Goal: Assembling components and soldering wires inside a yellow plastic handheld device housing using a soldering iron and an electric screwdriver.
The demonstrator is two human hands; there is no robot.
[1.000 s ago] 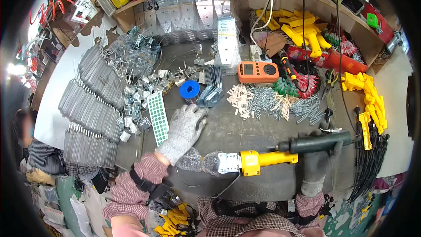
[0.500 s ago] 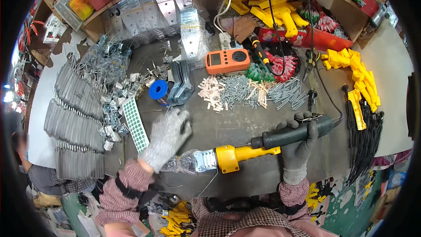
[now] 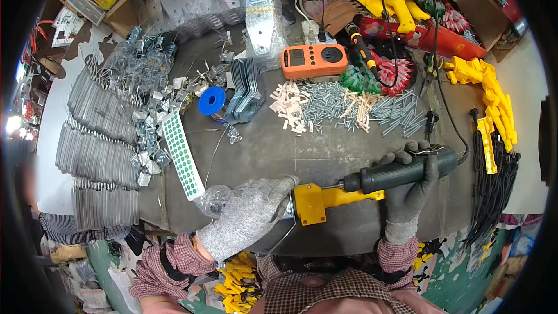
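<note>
My left hand (image 3: pixel 250 212), in a grey knit glove, is closed over the metal end of a yellow plastic handle (image 3: pixel 310 204), which lies sideways on the bench. Clear bubble wrap (image 3: pixel 216 197) sticks out beyond the fingers, and a bent wire hangs below. My right hand (image 3: pixel 407 203), in a dark-palmed glove, is wrapped round a black electric screwdriver (image 3: pixel 412 170). Its bit points left and reaches the upper edge of the handle's square block. Whether it sits in a screw, I cannot tell. The handle's narrow end runs under the screwdriver.
Screws (image 3: pixel 325 107) and pale small pieces lie in a pile below an orange meter (image 3: pixel 314 60). A blue spool (image 3: pixel 211 100) stands near bent metal plates (image 3: pixel 244 90). Stacked grey strips (image 3: pixel 93 154) fill the left; yellow handle shells (image 3: pixel 494 102) and black cords (image 3: pixel 494 186) lie right.
My left hand has come down and right from the bench near the spool onto the metal end of the yellow handle. My right hand still grips the screwdriver. The whole view has shifted slightly.
</note>
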